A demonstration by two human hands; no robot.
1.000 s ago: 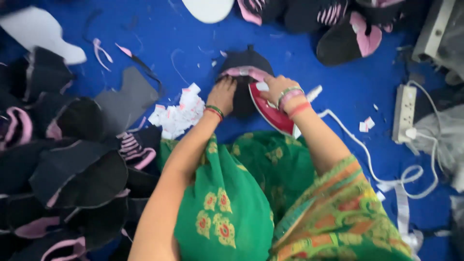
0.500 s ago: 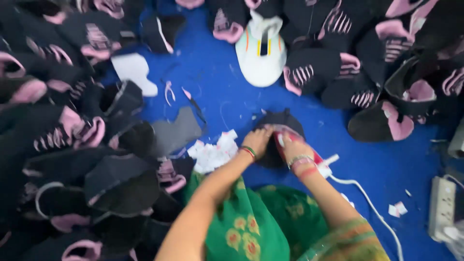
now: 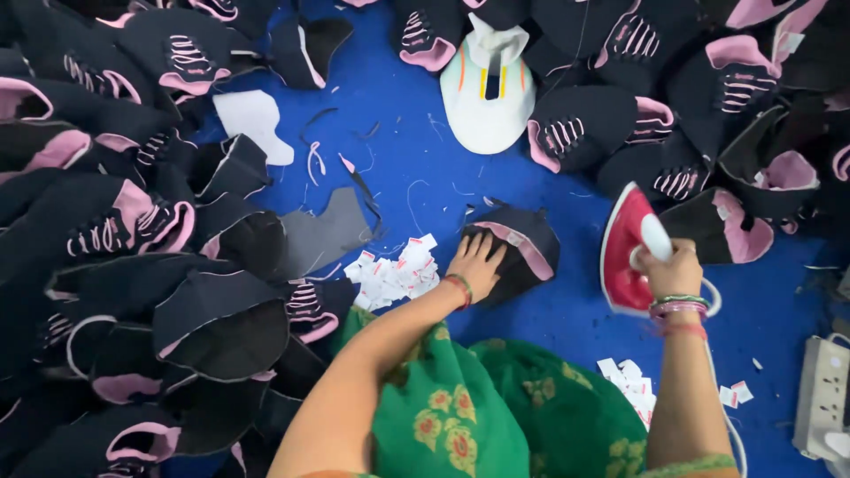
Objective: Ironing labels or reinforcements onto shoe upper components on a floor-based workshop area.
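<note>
**Iron lifted, shoe upper pinned flat on blue surface**

Left hand (image 3: 475, 263) – open, palm down, fingers spread on a black shoe upper (image 3: 512, 252) with pink lining at its collar. The piece lies on the blue surface (image 3: 416, 159), just beyond the person's green patterned lap (image 3: 460, 416). The flat palm looks meant to hold the fabric smooth and stop it sliding.

Right hand (image 3: 673, 270) – clenched around the white handle of a red-pink clothes iron (image 3: 627, 248). Iron is raised and tilted, soleplate off the surface, well to the right of the pinned upper; its white cord (image 3: 713, 296) loops below the wrist. Bangles on both wrists.

Surroundings: heap of small white paper tags (image 3: 398, 274) touching the left wrist area, a second smaller heap (image 3: 630, 376) by the right forearm. Piles of black-and-pink uppers (image 3: 133, 230) ring the work area – left, top and right. One white upper (image 3: 487, 84) with coloured stripes lies at top centre. White power strip (image 3: 822, 398) at right edge
</note>
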